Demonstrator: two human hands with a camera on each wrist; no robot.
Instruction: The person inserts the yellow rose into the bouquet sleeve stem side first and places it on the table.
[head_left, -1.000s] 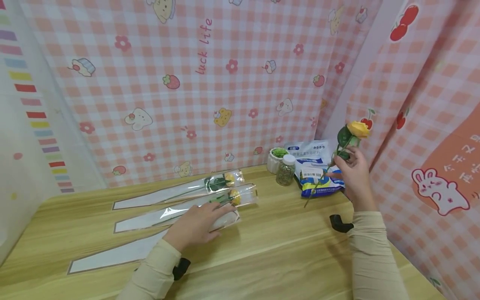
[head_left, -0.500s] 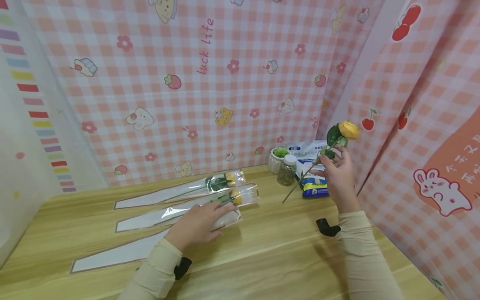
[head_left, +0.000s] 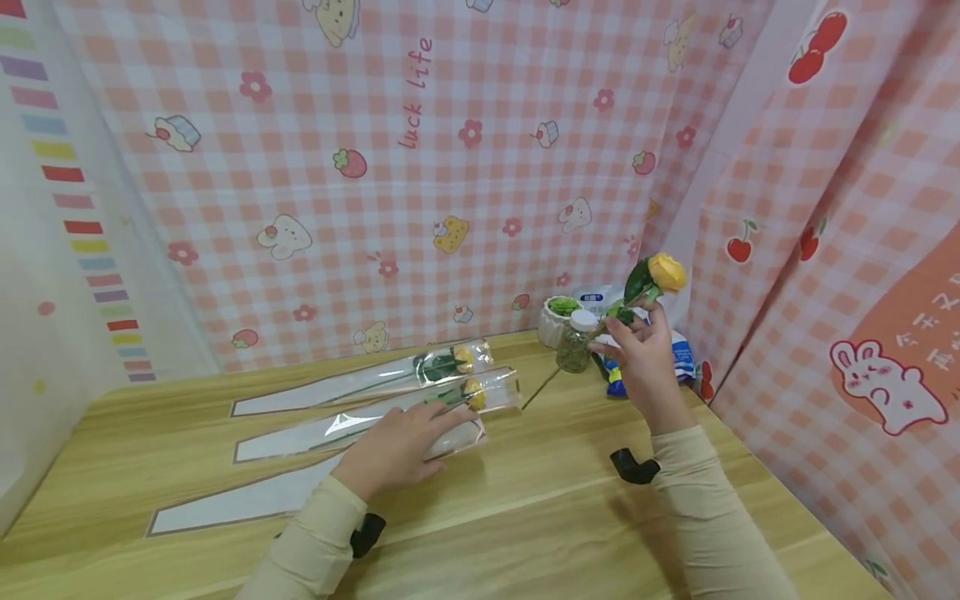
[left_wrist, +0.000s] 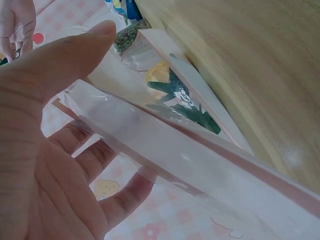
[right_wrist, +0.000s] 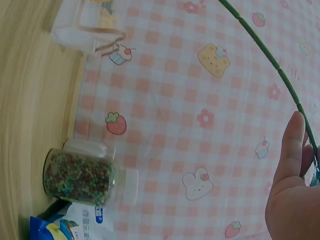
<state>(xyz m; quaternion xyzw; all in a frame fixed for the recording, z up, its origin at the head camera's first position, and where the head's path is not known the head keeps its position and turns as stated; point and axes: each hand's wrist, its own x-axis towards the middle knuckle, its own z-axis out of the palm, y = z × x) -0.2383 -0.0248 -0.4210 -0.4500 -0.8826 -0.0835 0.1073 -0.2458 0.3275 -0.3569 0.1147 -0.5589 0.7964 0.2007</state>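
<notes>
In the head view my right hand (head_left: pixel 648 367) pinches a yellow rose (head_left: pixel 666 272) by its stem, below the bloom, above the table. The thin green stem (right_wrist: pixel 270 60) slants down toward the left. My left hand (head_left: pixel 393 446) rests on the nearest flower sleeve (head_left: pixel 247 492), a long tapered one. In the left wrist view this sleeve (left_wrist: pixel 165 145) passes between the thumb and fingers, which are spread apart; some fingers show through its clear edge. Two more sleeves, a middle one (head_left: pixel 285 443) and a back one (head_left: pixel 307 394), each hold a yellow rose.
Behind the right hand stand a jar of small colored grains (head_left: pixel 574 350) with a white lid, a white pot with a green plant (head_left: pixel 557 321), and blue-and-white bags (head_left: pixel 681 354). Checked cloth (head_left: pixel 337 200) hangs along the back and right sides of the wooden table (head_left: pixel 525 500).
My right hand has moved left with the rose, whose stem tip now lies close to the sleeves' open ends. The left hand stays on the nearest sleeve.
</notes>
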